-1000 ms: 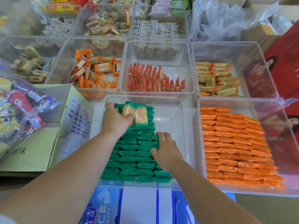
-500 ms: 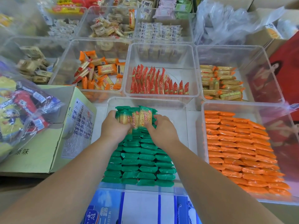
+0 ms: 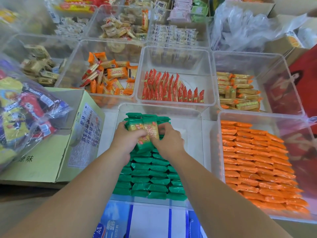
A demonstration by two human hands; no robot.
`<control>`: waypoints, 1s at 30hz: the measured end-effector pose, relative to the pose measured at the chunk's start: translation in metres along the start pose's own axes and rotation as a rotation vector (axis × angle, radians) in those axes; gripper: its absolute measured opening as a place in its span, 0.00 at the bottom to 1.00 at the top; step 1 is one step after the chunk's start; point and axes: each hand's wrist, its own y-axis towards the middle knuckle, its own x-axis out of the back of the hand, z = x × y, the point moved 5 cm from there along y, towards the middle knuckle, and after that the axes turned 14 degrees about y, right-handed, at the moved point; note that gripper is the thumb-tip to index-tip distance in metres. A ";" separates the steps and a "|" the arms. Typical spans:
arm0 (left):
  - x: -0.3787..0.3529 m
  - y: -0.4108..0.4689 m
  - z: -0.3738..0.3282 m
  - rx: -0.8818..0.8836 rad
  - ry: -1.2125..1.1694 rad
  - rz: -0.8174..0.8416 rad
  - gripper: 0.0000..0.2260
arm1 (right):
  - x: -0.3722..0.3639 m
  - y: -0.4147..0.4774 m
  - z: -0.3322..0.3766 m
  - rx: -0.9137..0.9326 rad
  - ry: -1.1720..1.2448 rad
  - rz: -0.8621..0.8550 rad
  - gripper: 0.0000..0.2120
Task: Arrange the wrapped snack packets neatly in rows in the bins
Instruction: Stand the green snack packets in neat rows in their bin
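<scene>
a: what's biggest near the hands?
b: out to the left of the left hand (image 3: 125, 141) there's a pale green cardboard box (image 3: 51, 152), with a clear snack bag (image 3: 25, 109) slumped over it. out to the right of the right hand (image 3: 169, 143) is the right bin (image 3: 257, 114), packed with orange packets (image 3: 253, 160) in neat overlapping rows.
a: and under the hands?
b: the middle bin (image 3: 193, 131), clear plastic too. the green rows (image 3: 151, 177) run from its near wall, under both wrists, up to the fingers.
a: beyond the fingers?
b: the far bin (image 3: 175, 48), with red packets (image 3: 171, 90) standing on edge in a line.
a: so what are the hands doing?
b: they're close together, both clamped on one green bunch (image 3: 145, 131). the left thumb lies across its front and the right hand's fingers curl round its right side. the bunch is at the far end of the rows, printed faces up. it may be three or four packets; the fingers hide the count.
</scene>
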 end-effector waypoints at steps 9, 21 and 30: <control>0.003 -0.028 0.018 -0.025 -0.279 0.109 0.31 | 0.011 -0.034 0.000 0.112 0.454 0.045 0.14; 0.001 -0.051 0.018 -0.083 -0.185 0.130 0.23 | 0.096 -0.014 -0.002 0.158 0.261 -0.057 0.24; 0.011 -0.048 0.027 -0.075 -0.308 0.071 0.20 | 0.056 0.018 -0.016 0.082 -0.377 0.146 0.17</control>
